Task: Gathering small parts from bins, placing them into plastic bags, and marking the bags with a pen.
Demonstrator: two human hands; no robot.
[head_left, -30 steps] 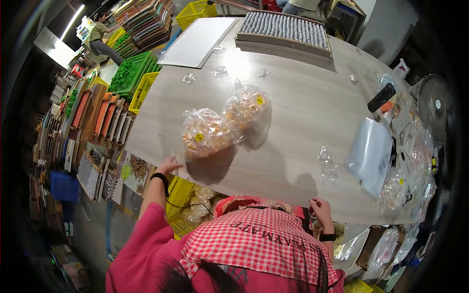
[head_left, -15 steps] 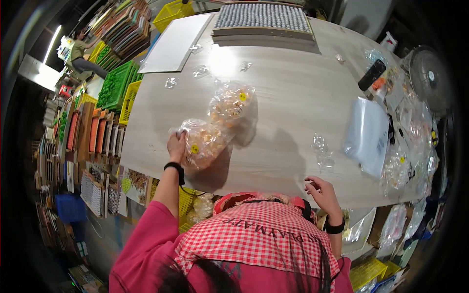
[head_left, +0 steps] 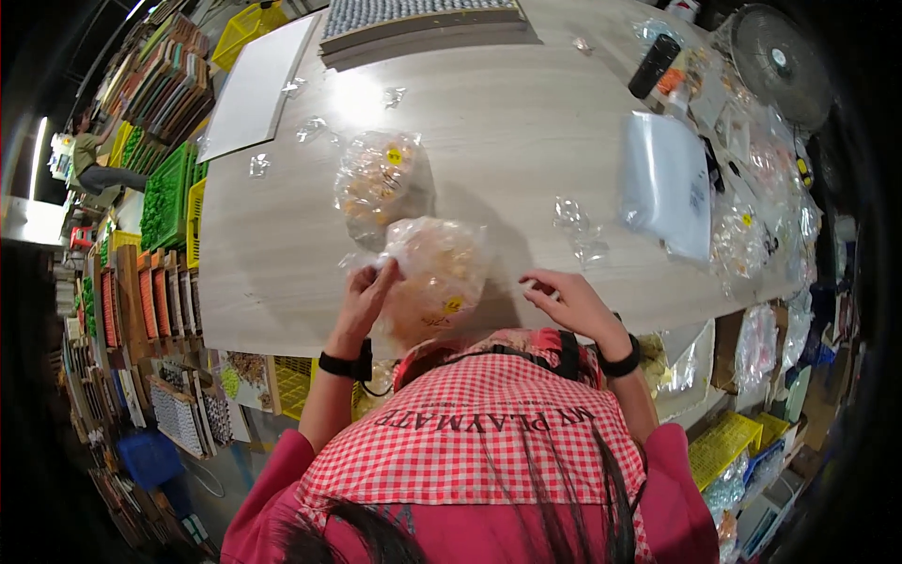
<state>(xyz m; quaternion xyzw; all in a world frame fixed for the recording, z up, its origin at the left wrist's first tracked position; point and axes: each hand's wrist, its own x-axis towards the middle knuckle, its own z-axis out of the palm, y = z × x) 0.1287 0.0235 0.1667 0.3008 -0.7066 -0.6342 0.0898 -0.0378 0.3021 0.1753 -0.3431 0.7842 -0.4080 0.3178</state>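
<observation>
My left hand (head_left: 365,299) is closed on the gathered upper edge of a clear plastic bag (head_left: 437,282) filled with small pale orange pieces. A yellow round sticker marks the bag, which is at the table's near edge in front of my apron. To its right, my right hand (head_left: 568,299) is held apart from the bag, fingers loosely curved and spread, with nothing visible in it. Just beyond the held bag, a second filled bag (head_left: 376,179) with a yellow sticker lies on the table.
A stack of clear plastic sleeves (head_left: 665,188) and a dark cylindrical object (head_left: 655,66) lie on the right, near a fan (head_left: 775,61). A white board (head_left: 258,89) and a tray of grey pieces (head_left: 423,33) occupy the far side. Green and yellow crates (head_left: 171,197) stand left.
My left hand has brought the near bag rightward and toward me, away from the other bag. My right hand has moved up and left, nearer the bag. The whole view has shifted.
</observation>
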